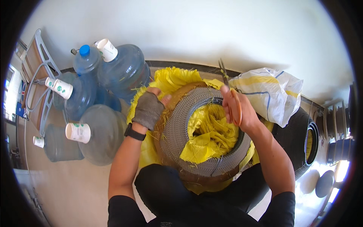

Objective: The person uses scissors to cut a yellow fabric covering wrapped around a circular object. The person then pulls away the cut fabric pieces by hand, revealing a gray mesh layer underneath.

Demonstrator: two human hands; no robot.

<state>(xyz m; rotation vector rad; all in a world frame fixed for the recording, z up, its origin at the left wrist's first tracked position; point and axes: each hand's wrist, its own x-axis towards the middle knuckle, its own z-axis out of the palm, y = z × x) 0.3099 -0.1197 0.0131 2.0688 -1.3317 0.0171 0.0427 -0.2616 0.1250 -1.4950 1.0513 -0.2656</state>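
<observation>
My right hand (242,109) grips a pair of scissors (236,108) with orange handles. Their dark blades point up and away, above the far right edge of a large ring-shaped coil (176,126) with a grey zigzag surface. A brown layer (180,96) wraps round the coil's outside. Frayed yellow woven sheeting (177,78) is bunched around it, and more yellow sheeting (211,128) is stuffed into its centre hole. My left hand (149,110), in a grey fingerless glove, is closed on the outer sheeting at the coil's left edge; the fingers are partly hidden.
Several large clear-blue water bottles (123,68) stand or lie at left, some with paper cups (78,132) on their necks. A folding chair (39,68) is behind them. At right are a white woven sack (266,89) and another dark coil (298,138). A white wall (189,30) rises behind.
</observation>
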